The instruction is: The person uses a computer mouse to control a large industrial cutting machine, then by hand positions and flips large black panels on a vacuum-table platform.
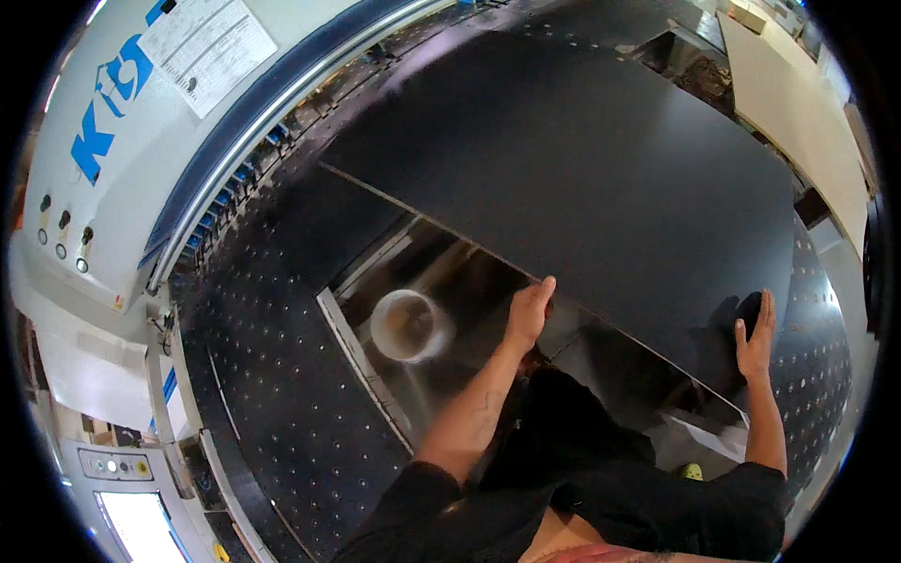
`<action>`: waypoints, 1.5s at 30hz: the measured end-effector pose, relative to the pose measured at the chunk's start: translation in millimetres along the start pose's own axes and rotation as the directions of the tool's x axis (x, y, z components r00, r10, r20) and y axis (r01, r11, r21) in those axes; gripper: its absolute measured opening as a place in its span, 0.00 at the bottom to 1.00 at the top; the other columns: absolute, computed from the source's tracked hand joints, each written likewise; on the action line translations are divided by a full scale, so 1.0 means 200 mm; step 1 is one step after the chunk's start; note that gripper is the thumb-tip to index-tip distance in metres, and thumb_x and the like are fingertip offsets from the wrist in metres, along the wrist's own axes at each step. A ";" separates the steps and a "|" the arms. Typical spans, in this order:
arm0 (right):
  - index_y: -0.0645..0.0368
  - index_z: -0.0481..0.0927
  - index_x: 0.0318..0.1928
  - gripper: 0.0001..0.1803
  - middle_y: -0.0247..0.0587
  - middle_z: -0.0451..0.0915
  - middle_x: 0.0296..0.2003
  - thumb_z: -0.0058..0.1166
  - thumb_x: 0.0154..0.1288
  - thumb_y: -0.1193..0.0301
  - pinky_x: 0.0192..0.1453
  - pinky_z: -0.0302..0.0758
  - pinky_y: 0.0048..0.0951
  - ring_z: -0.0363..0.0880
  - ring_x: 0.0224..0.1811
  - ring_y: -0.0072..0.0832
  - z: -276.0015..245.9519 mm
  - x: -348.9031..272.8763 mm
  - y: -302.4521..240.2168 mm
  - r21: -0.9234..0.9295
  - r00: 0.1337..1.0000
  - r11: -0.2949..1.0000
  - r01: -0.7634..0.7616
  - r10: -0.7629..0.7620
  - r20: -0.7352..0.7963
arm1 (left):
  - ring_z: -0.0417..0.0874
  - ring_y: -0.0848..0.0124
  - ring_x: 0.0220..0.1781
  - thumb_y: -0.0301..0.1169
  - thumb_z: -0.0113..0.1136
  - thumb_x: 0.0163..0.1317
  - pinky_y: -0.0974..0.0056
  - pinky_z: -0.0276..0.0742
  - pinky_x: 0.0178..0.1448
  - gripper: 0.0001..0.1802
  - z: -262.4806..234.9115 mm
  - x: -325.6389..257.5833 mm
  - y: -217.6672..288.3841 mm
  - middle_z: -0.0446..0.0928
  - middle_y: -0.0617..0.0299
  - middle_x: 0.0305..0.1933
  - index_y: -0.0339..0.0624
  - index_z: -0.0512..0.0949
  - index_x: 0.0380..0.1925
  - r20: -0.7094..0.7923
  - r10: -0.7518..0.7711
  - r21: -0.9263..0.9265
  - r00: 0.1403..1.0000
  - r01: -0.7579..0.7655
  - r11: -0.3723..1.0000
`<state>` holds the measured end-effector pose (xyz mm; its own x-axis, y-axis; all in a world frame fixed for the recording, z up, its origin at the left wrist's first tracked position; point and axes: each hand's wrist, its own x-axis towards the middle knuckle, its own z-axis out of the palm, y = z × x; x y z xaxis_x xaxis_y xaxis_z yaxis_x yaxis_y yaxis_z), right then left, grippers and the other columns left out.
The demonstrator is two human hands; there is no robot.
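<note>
A large dark grey panel (582,159) lies across the machine table, its near edge showing a thin, pale brown line. My left hand (531,314) is closed on that near edge, thumb uppermost; the fingers underneath are mostly hidden. At the panel's right end, near its front corner, my right hand (755,340) rests with fingers stretched out and pointing away from me. A dark shadow or reflection lies beside its palm on the panel.
A white machine beam (122,122) with a paper sheet (208,52) runs along the left. Black perforated table sections (291,375) flank a gap, where a round white rim (410,326) shows below. Pale boards (798,122) stand at far right. A lit screen (141,525) is at lower left.
</note>
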<state>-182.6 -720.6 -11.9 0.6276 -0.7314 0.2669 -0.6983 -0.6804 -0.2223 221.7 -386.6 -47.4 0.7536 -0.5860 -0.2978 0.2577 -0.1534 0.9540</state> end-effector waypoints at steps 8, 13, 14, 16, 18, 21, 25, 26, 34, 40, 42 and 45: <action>0.59 0.54 0.85 0.44 0.55 0.53 0.85 0.59 0.76 0.62 0.89 0.48 0.52 0.48 0.88 0.54 0.04 0.43 -0.03 0.053 0.953 0.954 0.295 -0.298 0.050 | 0.73 0.74 0.28 0.63 0.56 0.79 0.61 0.70 0.35 0.37 -0.07 -0.58 -0.06 0.73 0.67 0.25 0.42 0.75 0.20 -0.105 -0.148 0.027 0.983 0.152 0.988; 0.56 0.55 0.85 0.43 0.54 0.53 0.86 0.59 0.77 0.63 0.89 0.48 0.52 0.48 0.89 0.54 0.24 0.89 -0.35 0.117 0.900 0.901 0.418 -0.428 0.077 | 0.74 0.73 0.28 0.65 0.53 0.79 0.61 0.69 0.35 0.37 -0.10 -0.64 -0.02 0.73 0.65 0.24 0.41 0.77 0.25 -0.247 -0.246 -0.014 0.937 0.250 0.968; 0.56 0.55 0.85 0.43 0.54 0.53 0.86 0.59 0.78 0.63 0.89 0.49 0.52 0.48 0.89 0.54 0.28 0.93 -0.50 0.169 0.885 0.883 0.438 -0.457 0.091 | 0.74 0.73 0.28 0.64 0.53 0.79 0.61 0.70 0.35 0.37 -0.12 -0.63 -0.01 0.73 0.65 0.24 0.40 0.77 0.25 -0.266 -0.245 -0.066 0.932 0.236 0.970; 0.55 0.56 0.85 0.42 0.52 0.53 0.86 0.59 0.79 0.60 0.89 0.50 0.53 0.47 0.89 0.52 0.39 1.03 -0.72 0.238 0.840 0.822 0.517 -0.541 0.046 | 0.75 0.72 0.28 0.64 0.53 0.79 0.60 0.70 0.35 0.37 -0.19 -0.62 -0.01 0.74 0.64 0.24 0.40 0.78 0.26 -0.295 -0.236 -0.170 0.926 0.192 0.967; 0.56 0.56 0.85 0.43 0.52 0.53 0.86 0.58 0.79 0.57 0.88 0.50 0.52 0.48 0.89 0.52 0.52 1.15 -0.90 0.226 0.810 0.793 0.565 -0.586 0.032 | 0.76 0.71 0.28 0.63 0.52 0.80 0.60 0.71 0.33 0.37 -0.28 -0.59 -0.01 0.77 0.63 0.26 0.38 0.80 0.29 -0.344 -0.245 -0.173 0.906 0.195 0.965; 0.56 0.56 0.85 0.43 0.52 0.55 0.85 0.57 0.80 0.53 0.88 0.51 0.52 0.50 0.88 0.52 0.62 1.29 -1.24 0.244 0.761 0.747 0.618 -0.646 0.051 | 0.77 0.71 0.27 0.62 0.51 0.81 0.62 0.71 0.31 0.36 -0.42 -0.53 -0.01 0.82 0.61 0.29 0.37 0.82 0.32 -0.438 -0.183 -0.230 0.880 0.087 0.969; 0.55 0.58 0.85 0.43 0.53 0.56 0.84 0.56 0.80 0.50 0.88 0.52 0.52 0.52 0.87 0.52 0.74 1.43 -1.59 0.254 0.700 0.701 0.666 -0.705 0.111 | 0.78 0.70 0.24 0.59 0.50 0.82 0.64 0.71 0.28 0.34 -0.61 -0.48 -0.04 0.85 0.57 0.32 0.34 0.81 0.36 -0.529 -0.129 -0.192 0.839 0.030 0.981; 0.55 0.58 0.84 0.43 0.54 0.56 0.84 0.56 0.80 0.50 0.88 0.52 0.52 0.52 0.87 0.52 0.78 1.45 -1.64 0.252 0.695 0.694 0.674 -0.712 0.103 | 0.77 0.70 0.22 0.56 0.50 0.83 0.63 0.71 0.27 0.32 -0.65 -0.47 -0.03 0.85 0.57 0.31 0.34 0.81 0.37 -0.530 -0.162 -0.217 0.832 0.052 0.975; 0.58 0.60 0.84 0.43 0.59 0.59 0.83 0.53 0.81 0.46 0.87 0.54 0.54 0.54 0.86 0.56 0.90 1.59 -1.93 0.308 0.614 0.598 0.739 -0.787 0.055 | 0.85 0.68 0.30 0.56 0.50 0.83 0.61 0.77 0.35 0.33 -0.79 -0.39 -0.03 0.85 0.56 0.32 0.34 0.82 0.36 -0.624 -0.177 -0.237 0.761 0.031 0.971; 0.58 0.60 0.83 0.44 0.60 0.58 0.83 0.55 0.80 0.46 0.86 0.56 0.54 0.54 0.86 0.57 0.98 1.68 -2.11 0.292 0.620 0.603 0.742 -0.783 0.043 | 0.89 0.63 0.37 0.60 0.49 0.82 0.55 0.80 0.49 0.36 -0.89 -0.33 0.01 0.87 0.55 0.35 0.33 0.83 0.38 -0.609 -0.230 -0.269 0.759 0.075 0.960; 0.58 0.59 0.84 0.44 0.61 0.59 0.82 0.57 0.80 0.46 0.86 0.56 0.54 0.55 0.86 0.58 1.02 1.73 -2.16 0.288 0.600 0.576 0.765 -0.800 0.007 | 0.88 0.63 0.37 0.59 0.49 0.82 0.55 0.80 0.48 0.35 -0.93 -0.29 0.03 0.88 0.54 0.35 0.34 0.83 0.38 -0.625 -0.237 -0.223 0.743 0.120 0.967; 0.58 0.59 0.83 0.45 0.61 0.59 0.82 0.58 0.79 0.47 0.86 0.57 0.54 0.56 0.85 0.58 1.07 1.80 -2.22 0.295 0.583 0.555 0.778 -0.812 -0.009 | 0.82 0.66 0.25 0.57 0.48 0.82 0.60 0.79 0.36 0.34 -1.01 -0.23 0.11 0.90 0.56 0.31 0.35 0.86 0.36 -0.617 -0.273 -0.143 0.738 0.236 0.961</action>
<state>427.8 -692.0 -18.0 0.9302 0.1265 0.3447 0.2019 -0.9603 -0.1925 314.9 -202.9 -19.8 0.8591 0.1003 -0.5019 0.5118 -0.1715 0.8418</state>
